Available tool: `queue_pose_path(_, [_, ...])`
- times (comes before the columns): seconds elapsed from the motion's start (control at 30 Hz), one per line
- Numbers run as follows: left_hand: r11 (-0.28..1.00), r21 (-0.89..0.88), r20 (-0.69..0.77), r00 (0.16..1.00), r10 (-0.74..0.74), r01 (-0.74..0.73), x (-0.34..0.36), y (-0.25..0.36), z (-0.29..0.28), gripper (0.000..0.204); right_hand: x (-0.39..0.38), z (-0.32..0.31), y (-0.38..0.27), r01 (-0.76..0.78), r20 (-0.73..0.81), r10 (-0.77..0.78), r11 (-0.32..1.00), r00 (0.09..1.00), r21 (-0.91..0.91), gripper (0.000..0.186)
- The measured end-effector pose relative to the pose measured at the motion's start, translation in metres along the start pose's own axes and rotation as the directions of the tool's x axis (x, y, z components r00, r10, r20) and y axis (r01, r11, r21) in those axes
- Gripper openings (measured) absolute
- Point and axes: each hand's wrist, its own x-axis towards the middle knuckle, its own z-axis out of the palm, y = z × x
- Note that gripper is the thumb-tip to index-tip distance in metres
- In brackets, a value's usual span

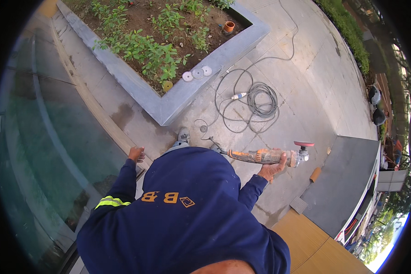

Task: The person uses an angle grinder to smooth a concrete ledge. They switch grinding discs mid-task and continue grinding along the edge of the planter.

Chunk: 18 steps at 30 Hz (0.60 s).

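My right hand (pixel 273 170) is wrapped round the body of an orange and grey angle polisher (pixel 260 156), held out to my right. A red-pink round pad (pixel 304 144) sits on its head, and its cord runs from the rear end past my feet. My left hand (pixel 136 154) hangs at my left side with its fingers loosely bent, and I see nothing in it. Three pale round polishing pads (pixel 197 73) lie in a row on the grey stone rim (pixel 187 98) of a planter. A yellow disc (pixel 167 86) rests near its corner.
Grey cable (pixel 262 102) lies coiled on the paving, with a white and blue plug connector (pixel 239 96). Green plants (pixel 150 57) and an orange pipe (pixel 229 27) stand in the planter soil. A glass wall (pixel 50 128) runs along the left; a dark slab (pixel 340 178) is at right.
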Motion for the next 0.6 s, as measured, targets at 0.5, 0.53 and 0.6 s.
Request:
queue_pose_path(0.5, [0.980,-0.092,0.061,0.982,0.181,-0.176,-0.085,-0.049,0.160,0.033,0.086,-0.048,-0.005,-0.175,0.228,0.176,0.984,0.958,-0.028,0.053])
queue_pose_path(0.53, [0.978,-0.078,0.066,0.978,0.197,-0.191,-0.092,-0.056,0.170,0.032,0.090,-0.051,-0.005,-0.207,0.246,0.206,0.978,0.947,-0.022,0.053])
queue_pose_path(0.6, [0.974,-0.055,0.083,0.971,0.225,-0.221,-0.107,-0.080,0.185,0.030,0.094,-0.053,-0.009,-0.208,0.220,0.205,0.978,0.954,-0.011,0.048])
